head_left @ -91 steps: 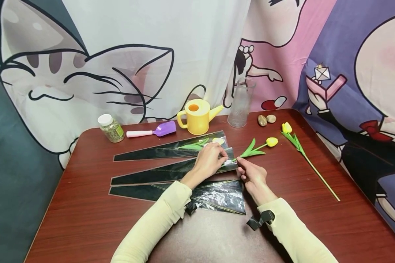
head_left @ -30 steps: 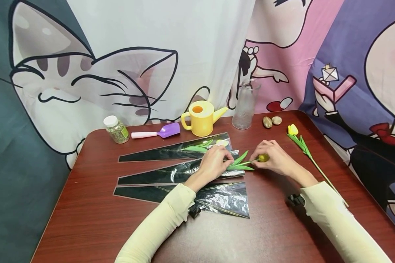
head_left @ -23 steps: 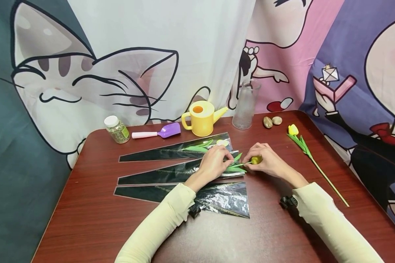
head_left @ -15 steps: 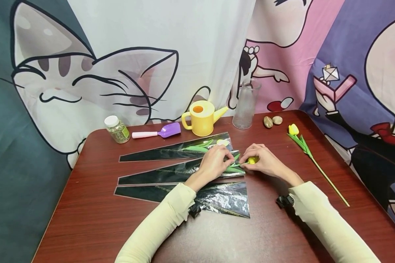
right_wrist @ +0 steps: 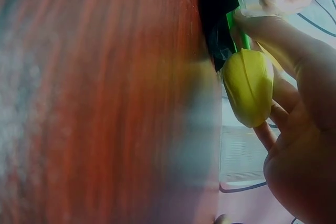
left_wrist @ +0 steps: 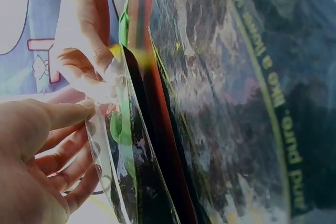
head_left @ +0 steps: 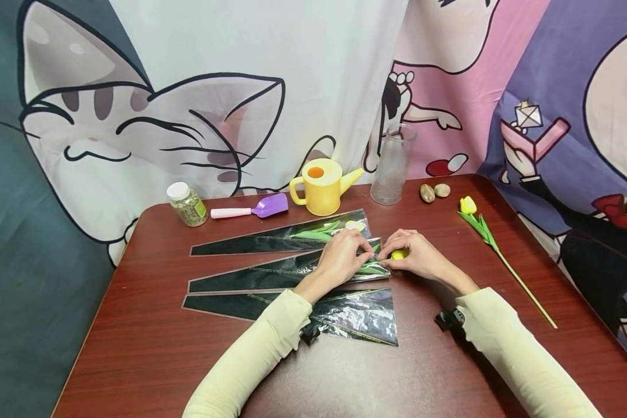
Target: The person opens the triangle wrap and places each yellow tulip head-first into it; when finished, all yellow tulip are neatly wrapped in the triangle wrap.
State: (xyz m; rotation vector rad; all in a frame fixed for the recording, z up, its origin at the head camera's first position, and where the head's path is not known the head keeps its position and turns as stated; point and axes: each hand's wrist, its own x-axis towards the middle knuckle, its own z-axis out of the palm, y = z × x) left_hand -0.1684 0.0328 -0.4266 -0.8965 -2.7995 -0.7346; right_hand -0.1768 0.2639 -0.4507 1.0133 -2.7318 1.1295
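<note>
Head view: right hand (head_left: pixel 418 258) covers most of the yellow tulip (head_left: pixel 399 254), only a sliver of bud shows; stem & leaves sit under left hand (head_left: pixel 342 258) and the glare of the middle plastic sleeve (head_left: pixel 271 274). Right-wrist view: table (right_wrist: pixel 94 98) at left is a blur. Left-wrist view: sleeve print at lower right too smeared to read in full.

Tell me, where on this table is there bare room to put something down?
Bare wood shows along the near edge of the table, below the lowest plastic sleeve, and between the right hand and the loose tulip. It is crowded at the back, round the watering can, vase and stones, and mid-table where the sleeves lie.
</note>
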